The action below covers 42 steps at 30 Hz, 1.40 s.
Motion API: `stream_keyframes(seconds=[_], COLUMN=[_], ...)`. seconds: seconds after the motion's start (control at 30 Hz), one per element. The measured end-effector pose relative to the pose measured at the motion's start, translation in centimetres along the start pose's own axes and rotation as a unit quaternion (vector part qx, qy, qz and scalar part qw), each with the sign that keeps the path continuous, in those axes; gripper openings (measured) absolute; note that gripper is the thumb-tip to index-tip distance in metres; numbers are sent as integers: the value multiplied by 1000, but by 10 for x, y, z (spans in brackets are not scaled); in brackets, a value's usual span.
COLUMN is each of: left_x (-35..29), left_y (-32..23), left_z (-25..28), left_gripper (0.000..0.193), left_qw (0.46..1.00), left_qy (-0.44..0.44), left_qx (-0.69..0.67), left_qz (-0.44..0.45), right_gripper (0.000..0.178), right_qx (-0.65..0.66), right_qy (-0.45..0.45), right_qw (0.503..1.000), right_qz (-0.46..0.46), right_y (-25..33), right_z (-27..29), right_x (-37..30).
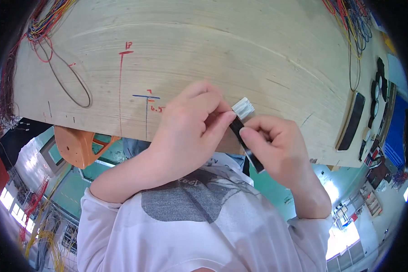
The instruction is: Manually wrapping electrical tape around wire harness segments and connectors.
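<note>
Head view, above a wooden worktable (pixel 213 54): pinches the upper end of a black strip (pixel 253 157) in the left hand (pixel 186 122), just off centre toward 10 o'clock, thumb and forefinger drawn narrow. Grips the same strip lower down with the right hand (pixel 281 147), at 3 o'clock, thumb laid along it and the other fingers curled in, tips partly hidden. Shows the strip slanting from near the centre toward 4 o'clock, lower end free, with a white ridged piece (pixel 244 108) against its upper end at 2 o'clock. Cannot tell joined from merely touching there.

Could slide the strip askew by pressing harder with the right thumb than with the left pinch. Could crease or twist it, given the unsupported lower end. Could tip the white piece by tugging sideways, with so little visible hold on it. Could overlook a small shift, with fingertips covering the contact.

Takes in, well apart from both hands, a wire bundle (pixel 50 25) at 10 o'clock, a second wire bundle (pixel 353 27) at 2 o'clock and a black-topped block (pixel 351 120) at 3 o'clock; looks unlikely to snag on any.
</note>
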State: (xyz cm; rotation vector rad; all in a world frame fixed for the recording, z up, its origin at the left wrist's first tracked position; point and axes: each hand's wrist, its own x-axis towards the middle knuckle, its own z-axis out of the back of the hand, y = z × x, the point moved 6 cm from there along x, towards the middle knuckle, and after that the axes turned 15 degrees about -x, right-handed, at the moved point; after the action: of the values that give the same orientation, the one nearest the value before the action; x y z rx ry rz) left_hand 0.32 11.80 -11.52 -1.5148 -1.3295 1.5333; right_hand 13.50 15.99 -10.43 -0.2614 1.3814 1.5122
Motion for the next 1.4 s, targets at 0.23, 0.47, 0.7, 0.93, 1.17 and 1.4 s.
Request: stream_keyframes(seconds=[0.23, 0.47, 0.7, 0.93, 1.17, 1.4], left_x=[3, 5, 6, 6, 0, -11], left_y=[-7, -8, -8, -9, -21, -3], left_z=[-5, -5, -7, -10, -14, -3], left_gripper=[6, 6, 6, 8, 5, 6], left_qw=[984, 985, 982, 977, 957, 981], left_qy=[-1, -2, 4, -5, 0, -4], left_qx=[149, 147, 161, 186, 226, -161], left_qz=[-98, -85, -94, -103, -179, 104], right_gripper=[18, 20, 19, 19, 16, 9], right_qx=[30, 60, 93, 66, 79, -25], right_qy=[49, 91, 68, 40, 0, -48], right_qw=[998, 993, 993, 997, 997, 997], right_qz=[-31, -49, -33, -25, -9, 51], right_y=[-9, -13, -13, -18, -12, 5], right_z=[-1, -5, -5, -3, -3, 7], right_x=[14, 16, 16, 14, 7, -19])
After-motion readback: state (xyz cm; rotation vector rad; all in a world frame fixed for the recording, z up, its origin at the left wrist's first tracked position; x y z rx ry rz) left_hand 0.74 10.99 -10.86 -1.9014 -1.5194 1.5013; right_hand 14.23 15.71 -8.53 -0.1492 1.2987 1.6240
